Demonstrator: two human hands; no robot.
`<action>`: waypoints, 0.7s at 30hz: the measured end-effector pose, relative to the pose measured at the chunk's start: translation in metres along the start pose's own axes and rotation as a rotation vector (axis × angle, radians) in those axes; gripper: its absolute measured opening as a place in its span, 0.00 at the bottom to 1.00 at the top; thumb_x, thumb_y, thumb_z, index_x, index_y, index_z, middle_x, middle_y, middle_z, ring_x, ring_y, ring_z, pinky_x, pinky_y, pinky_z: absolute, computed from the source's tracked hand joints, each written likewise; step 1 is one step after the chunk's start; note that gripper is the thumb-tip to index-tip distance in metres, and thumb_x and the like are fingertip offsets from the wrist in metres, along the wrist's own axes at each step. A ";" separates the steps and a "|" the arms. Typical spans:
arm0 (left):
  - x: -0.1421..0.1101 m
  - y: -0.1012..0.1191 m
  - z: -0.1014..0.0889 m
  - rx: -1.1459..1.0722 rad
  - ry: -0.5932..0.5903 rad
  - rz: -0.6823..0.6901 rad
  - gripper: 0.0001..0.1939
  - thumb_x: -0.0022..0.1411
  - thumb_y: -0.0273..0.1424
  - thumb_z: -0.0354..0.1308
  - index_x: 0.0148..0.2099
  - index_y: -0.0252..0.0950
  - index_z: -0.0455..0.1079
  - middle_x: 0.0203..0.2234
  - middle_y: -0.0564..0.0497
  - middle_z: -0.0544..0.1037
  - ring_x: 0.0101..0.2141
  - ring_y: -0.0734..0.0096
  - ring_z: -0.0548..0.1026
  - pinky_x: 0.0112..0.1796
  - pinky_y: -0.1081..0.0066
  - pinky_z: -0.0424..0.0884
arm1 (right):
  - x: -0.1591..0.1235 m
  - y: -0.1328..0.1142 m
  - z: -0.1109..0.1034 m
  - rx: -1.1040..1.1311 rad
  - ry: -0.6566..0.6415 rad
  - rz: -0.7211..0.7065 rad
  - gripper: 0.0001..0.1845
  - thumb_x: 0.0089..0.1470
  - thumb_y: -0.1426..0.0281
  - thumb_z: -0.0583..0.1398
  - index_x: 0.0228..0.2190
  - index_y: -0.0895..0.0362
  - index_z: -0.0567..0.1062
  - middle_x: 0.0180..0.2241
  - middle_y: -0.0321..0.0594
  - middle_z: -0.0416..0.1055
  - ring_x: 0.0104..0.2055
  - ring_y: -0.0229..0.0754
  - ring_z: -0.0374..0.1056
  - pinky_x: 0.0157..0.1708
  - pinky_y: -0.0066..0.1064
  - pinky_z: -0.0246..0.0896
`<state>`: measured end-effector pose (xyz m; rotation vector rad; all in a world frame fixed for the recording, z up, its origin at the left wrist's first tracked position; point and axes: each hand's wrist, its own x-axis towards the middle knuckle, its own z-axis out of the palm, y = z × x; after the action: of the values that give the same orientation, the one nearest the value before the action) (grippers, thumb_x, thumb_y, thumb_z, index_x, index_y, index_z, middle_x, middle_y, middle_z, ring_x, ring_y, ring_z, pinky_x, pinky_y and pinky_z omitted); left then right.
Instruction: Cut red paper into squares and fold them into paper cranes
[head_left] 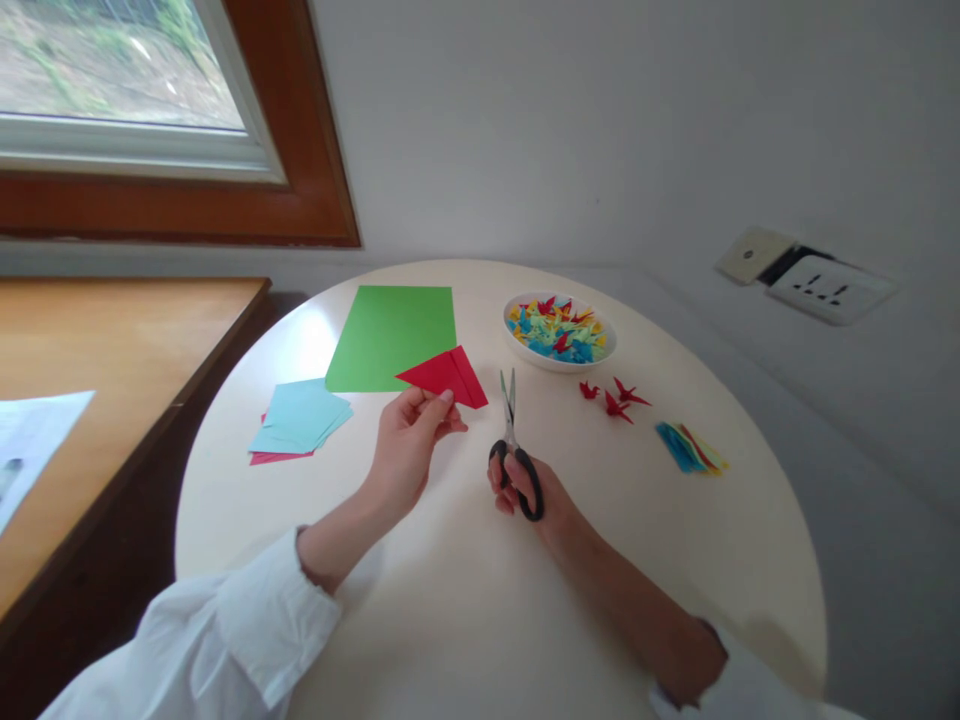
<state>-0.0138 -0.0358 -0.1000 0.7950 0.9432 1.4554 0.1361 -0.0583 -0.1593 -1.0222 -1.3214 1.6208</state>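
My left hand point(411, 440) pinches a folded piece of red paper point(442, 378) between thumb and fingers, above the table. The paper comes to a point at the left, and a crease line runs near its right side. In my right hand point(536, 490) is a pair of scissors point(510, 430) with black handles. Its blades point away from me and stand slightly apart, just right of the red paper without touching it. Behind the red paper lies a green sheet point(394, 335).
Light blue squares point(300, 418) lie over red ones at left. A white bowl point(510, 345) holds several small folded paper cranes. Three red cranes point(616, 407) lie before it, and a fan of coloured paper point(690, 448) sits at right. A wooden desk point(135, 310) stands left, beneath a window.
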 end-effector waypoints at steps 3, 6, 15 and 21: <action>0.001 0.000 -0.001 0.011 0.020 0.022 0.11 0.46 0.32 0.63 0.21 0.33 0.65 0.16 0.55 0.72 0.21 0.77 0.70 0.30 0.71 0.69 | -0.003 -0.001 -0.001 -0.082 -0.054 -0.034 0.27 0.48 0.43 0.52 0.22 0.56 0.61 0.22 0.31 0.53 0.21 0.32 0.46 0.19 0.28 0.42; 0.002 0.000 -0.002 0.022 0.048 0.042 0.11 0.47 0.32 0.62 0.21 0.33 0.65 0.16 0.55 0.72 0.21 0.76 0.71 0.31 0.71 0.70 | -0.011 -0.017 0.004 -0.222 -0.084 -0.053 0.25 0.51 0.45 0.51 0.23 0.55 0.59 0.22 0.31 0.52 0.23 0.33 0.47 0.22 0.29 0.42; 0.000 -0.004 -0.003 0.055 0.033 0.080 0.09 0.49 0.31 0.61 0.23 0.33 0.67 0.18 0.55 0.73 0.23 0.75 0.72 0.33 0.69 0.70 | -0.016 -0.035 0.011 -0.433 -0.112 -0.024 0.25 0.53 0.46 0.48 0.24 0.55 0.58 0.23 0.32 0.53 0.25 0.35 0.49 0.26 0.30 0.45; -0.001 -0.008 -0.003 0.113 0.006 0.075 0.08 0.50 0.32 0.60 0.24 0.33 0.67 0.19 0.54 0.74 0.25 0.74 0.73 0.33 0.69 0.70 | -0.017 -0.035 0.010 -0.432 -0.110 -0.005 0.25 0.53 0.46 0.48 0.24 0.55 0.58 0.22 0.31 0.53 0.25 0.34 0.49 0.25 0.29 0.45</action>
<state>-0.0128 -0.0370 -0.1082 0.9184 1.0165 1.4791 0.1361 -0.0728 -0.1215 -1.1894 -1.7970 1.4348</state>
